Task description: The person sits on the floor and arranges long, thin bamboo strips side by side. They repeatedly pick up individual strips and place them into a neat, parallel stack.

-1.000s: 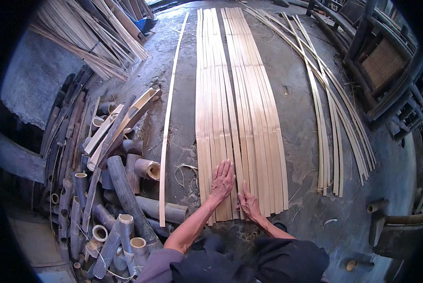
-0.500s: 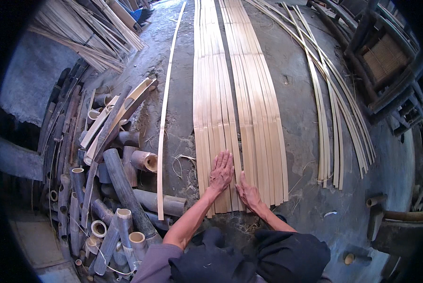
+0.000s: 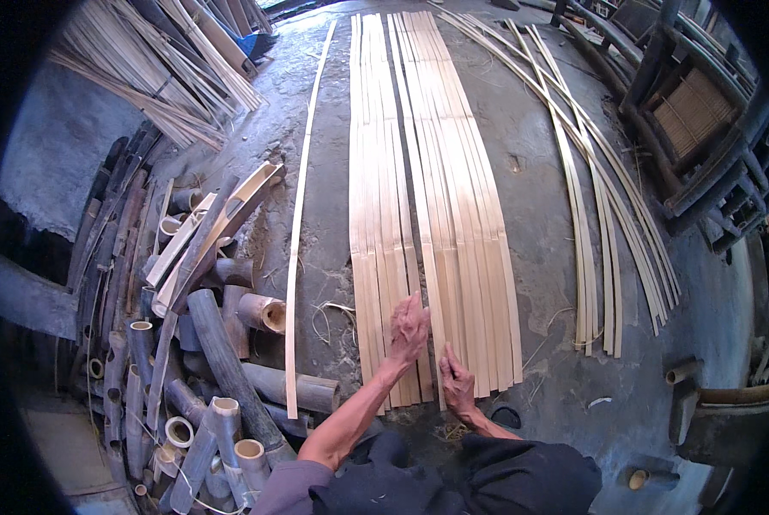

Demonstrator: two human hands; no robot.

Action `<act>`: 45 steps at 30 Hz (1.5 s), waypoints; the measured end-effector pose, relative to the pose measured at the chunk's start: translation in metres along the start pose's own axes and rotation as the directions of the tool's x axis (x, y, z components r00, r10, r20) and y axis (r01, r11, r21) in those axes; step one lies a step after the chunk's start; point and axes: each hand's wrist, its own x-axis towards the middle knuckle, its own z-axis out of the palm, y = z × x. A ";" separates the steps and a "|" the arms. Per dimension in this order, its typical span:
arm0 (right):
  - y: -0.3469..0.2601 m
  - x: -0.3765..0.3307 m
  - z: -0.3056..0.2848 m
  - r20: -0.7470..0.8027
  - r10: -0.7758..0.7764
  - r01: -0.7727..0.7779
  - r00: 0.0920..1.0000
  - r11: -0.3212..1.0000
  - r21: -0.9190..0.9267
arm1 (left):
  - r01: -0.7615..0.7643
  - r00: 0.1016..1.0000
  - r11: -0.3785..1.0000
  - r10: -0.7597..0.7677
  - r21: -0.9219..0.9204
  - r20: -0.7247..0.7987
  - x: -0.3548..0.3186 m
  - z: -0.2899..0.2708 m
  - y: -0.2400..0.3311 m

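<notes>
Two panels of pale bamboo strips lie lengthwise before me, the left panel (image 3: pixel 372 197) and the right panel (image 3: pixel 462 197), with a narrow dark gap between them. My left hand (image 3: pixel 410 333) is over the near part of the left panel, at its right edge. Its fingers are bunched together and slightly smeared; what they hold, if anything, is hidden. Lower and to the right, my right hand (image 3: pixel 459 386) is closed at the near end of the right panel. A bamboo strip (image 3: pixel 442 396) along that panel's left edge is pinched between its thumb and fingers.
A single bamboo strip (image 3: pixel 293 283) lies to the left on the concrete floor. Beyond it are piled bamboo tubes (image 3: pixel 221 360) and split pieces. Loose strips (image 3: pixel 603 189) cross each other at right, near a dark bamboo chair (image 3: pixel 698 120). More strips (image 3: pixel 157 73) lean at far left.
My left hand has gone from flat on the strips to bunched fingers. My right hand has moved slightly nearer me and closed from a pointing shape. The view has shifted, showing the panels' far ends.
</notes>
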 end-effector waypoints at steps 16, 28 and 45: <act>0.006 0.000 -0.003 0.036 0.009 -0.006 0.999 0.998 -0.066 | 0.138 0.990 0.917 -0.126 -0.374 0.055 0.018 0.039 0.003; -0.023 -0.005 -0.053 -0.180 -0.008 0.047 0.984 0.976 0.212 | 0.249 0.963 0.815 -0.149 -0.523 0.225 0.033 -0.009 0.130; 0.046 0.053 -0.155 -0.300 -0.074 0.052 0.951 0.995 -0.080 | 0.063 0.941 0.968 0.024 -0.245 0.338 -0.058 0.000 0.061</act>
